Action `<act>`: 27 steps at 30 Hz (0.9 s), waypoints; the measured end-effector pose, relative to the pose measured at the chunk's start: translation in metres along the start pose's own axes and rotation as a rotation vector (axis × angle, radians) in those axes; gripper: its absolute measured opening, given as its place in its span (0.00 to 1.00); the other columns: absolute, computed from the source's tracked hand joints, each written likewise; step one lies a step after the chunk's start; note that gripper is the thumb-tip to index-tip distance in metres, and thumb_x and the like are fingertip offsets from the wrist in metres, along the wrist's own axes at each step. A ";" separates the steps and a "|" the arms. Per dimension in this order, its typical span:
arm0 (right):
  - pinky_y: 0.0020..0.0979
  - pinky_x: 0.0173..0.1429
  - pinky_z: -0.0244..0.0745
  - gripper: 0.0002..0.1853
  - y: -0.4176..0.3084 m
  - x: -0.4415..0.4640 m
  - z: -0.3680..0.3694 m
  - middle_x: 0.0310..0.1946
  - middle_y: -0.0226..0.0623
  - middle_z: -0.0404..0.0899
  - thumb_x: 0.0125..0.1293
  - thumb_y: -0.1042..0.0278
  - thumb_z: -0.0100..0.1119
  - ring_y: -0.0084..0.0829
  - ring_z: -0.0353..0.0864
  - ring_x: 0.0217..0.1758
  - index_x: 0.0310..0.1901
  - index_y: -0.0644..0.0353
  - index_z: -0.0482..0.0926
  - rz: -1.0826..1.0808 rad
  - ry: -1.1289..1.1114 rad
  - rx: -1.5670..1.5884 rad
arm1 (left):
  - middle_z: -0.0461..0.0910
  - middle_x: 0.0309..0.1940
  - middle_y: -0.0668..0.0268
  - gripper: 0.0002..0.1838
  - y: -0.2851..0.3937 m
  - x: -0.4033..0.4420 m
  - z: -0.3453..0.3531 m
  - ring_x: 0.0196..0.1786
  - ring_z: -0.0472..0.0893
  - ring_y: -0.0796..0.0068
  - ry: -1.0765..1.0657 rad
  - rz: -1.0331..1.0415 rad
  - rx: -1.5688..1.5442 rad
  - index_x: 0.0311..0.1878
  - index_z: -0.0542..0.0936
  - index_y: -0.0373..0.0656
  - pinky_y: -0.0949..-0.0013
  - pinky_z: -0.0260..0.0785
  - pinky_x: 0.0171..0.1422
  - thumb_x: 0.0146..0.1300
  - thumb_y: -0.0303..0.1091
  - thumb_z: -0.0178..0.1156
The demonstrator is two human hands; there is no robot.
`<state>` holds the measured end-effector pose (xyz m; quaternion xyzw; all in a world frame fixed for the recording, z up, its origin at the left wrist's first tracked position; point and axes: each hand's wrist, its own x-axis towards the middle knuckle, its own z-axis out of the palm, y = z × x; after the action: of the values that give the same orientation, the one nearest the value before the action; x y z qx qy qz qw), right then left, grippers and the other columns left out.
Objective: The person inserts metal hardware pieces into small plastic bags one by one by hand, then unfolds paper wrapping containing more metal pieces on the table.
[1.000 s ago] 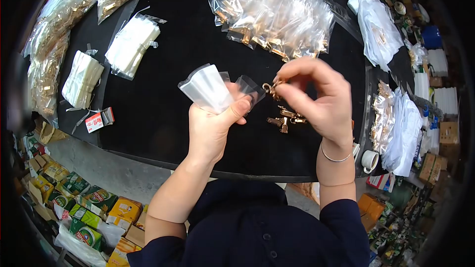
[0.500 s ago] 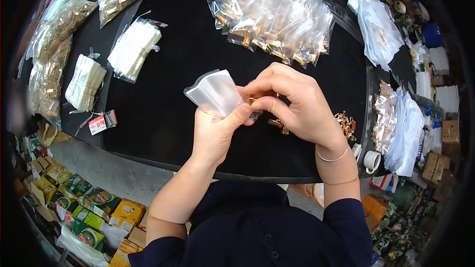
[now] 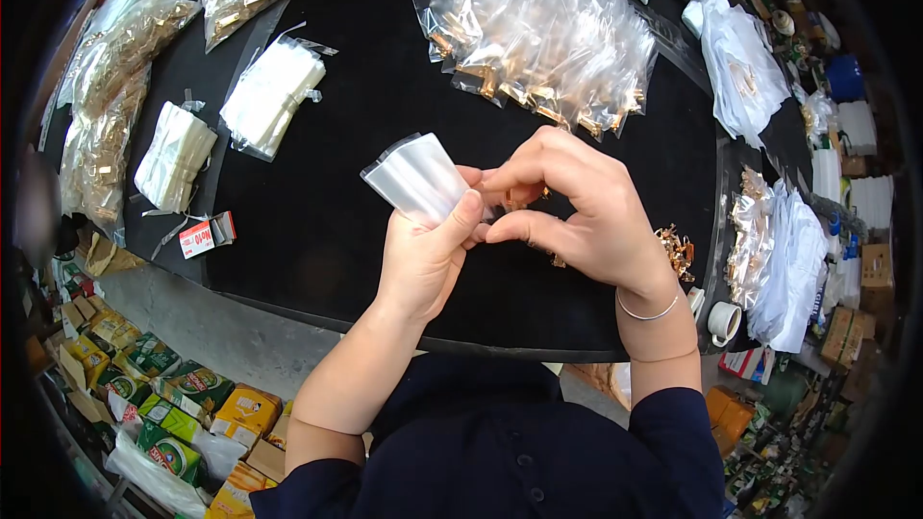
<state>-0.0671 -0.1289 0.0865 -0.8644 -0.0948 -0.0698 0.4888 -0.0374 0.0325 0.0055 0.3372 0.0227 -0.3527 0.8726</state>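
Sheaf of clear plastic bags (image 3: pixel 419 176): resting in the left hand (image 3: pixel 420 255), its free end pointing up and away to that hand's left; the thumb is lying across it and the fingers are supporting from behind, probably so that the layers stay together. Left hand: grasping the sheaf; the forearm is rising from the body's left. Right hand (image 3: pixel 596 207): meeting the left at the sheaf's right side, palm turned inward, fingers arching over and thumb reaching below. Gold-coloured pieces (image 3: pixel 517 200): showing partly within that curl; whether the right fingers are gripping them, one cannot tell. Heap of loose gold-coloured pieces (image 3: pixel 676 252): lying just beyond the right wrist, presumably for short reaching. Bracelet (image 3: pixel 648 312): encircling the same forearm. Pile of filled clear bags (image 3: pixel 553 38): spreading ahead of both hands, gold ends facing them. Two bundles of pale bags (image 3: pixel 274 96) (image 3: pixel 176 156): lying well to the left hand's left, seemingly within reach as stock. Red-and-white box (image 3: pixel 204 234): sitting nearer the body than these bundles. White roll-like item (image 3: pixel 723 322): standing right of the right forearm. Black tabletop (image 3: pixel 308 259): extending beneath both hands.
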 end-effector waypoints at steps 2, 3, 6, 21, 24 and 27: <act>0.23 0.36 0.72 0.16 -0.001 -0.001 0.003 0.31 0.33 0.79 0.47 0.74 0.76 0.23 0.75 0.30 0.39 0.64 0.83 -0.010 0.030 -0.005 | 0.81 0.46 0.60 0.15 0.000 -0.001 0.000 0.47 0.82 0.74 -0.008 0.005 0.002 0.51 0.76 0.35 0.75 0.77 0.45 0.67 0.34 0.63; 0.23 0.35 0.71 0.17 -0.001 -0.002 0.003 0.31 0.33 0.78 0.46 0.74 0.77 0.22 0.75 0.29 0.39 0.64 0.82 -0.015 0.045 -0.008 | 0.81 0.45 0.60 0.14 0.000 -0.002 0.000 0.46 0.82 0.75 -0.005 0.000 0.021 0.51 0.75 0.36 0.76 0.77 0.44 0.68 0.33 0.62; 0.22 0.35 0.71 0.17 0.001 -0.004 0.002 0.29 0.31 0.77 0.47 0.73 0.77 0.22 0.74 0.29 0.40 0.64 0.82 -0.014 0.064 -0.100 | 0.80 0.43 0.61 0.13 0.002 -0.003 0.000 0.43 0.81 0.77 0.002 -0.007 0.059 0.52 0.75 0.38 0.78 0.76 0.43 0.69 0.31 0.61; 0.26 0.34 0.70 0.12 0.036 -0.021 0.015 0.30 0.31 0.74 0.54 0.72 0.73 0.25 0.73 0.29 0.38 0.64 0.80 0.133 0.113 -0.441 | 0.84 0.41 0.59 0.10 -0.001 -0.004 0.003 0.42 0.84 0.74 0.211 0.281 0.412 0.48 0.79 0.32 0.74 0.81 0.39 0.68 0.28 0.61; 0.27 0.35 0.70 0.09 0.041 -0.011 0.010 0.32 0.33 0.76 0.56 0.73 0.70 0.27 0.74 0.29 0.36 0.64 0.81 -0.079 0.093 -0.457 | 0.83 0.41 0.59 0.09 0.000 -0.004 0.005 0.41 0.83 0.75 0.197 0.279 0.411 0.46 0.79 0.33 0.75 0.78 0.39 0.67 0.27 0.62; 0.29 0.36 0.71 0.06 0.029 -0.009 0.001 0.35 0.36 0.79 0.58 0.73 0.68 0.31 0.76 0.31 0.33 0.64 0.81 0.085 0.027 -0.067 | 0.83 0.40 0.60 0.08 0.000 -0.008 0.005 0.41 0.83 0.76 0.159 0.278 0.438 0.46 0.79 0.34 0.76 0.77 0.38 0.66 0.27 0.63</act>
<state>-0.0688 -0.1439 0.0597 -0.8824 -0.0489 -0.0636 0.4635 -0.0443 0.0341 0.0119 0.5444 -0.0322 -0.1985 0.8143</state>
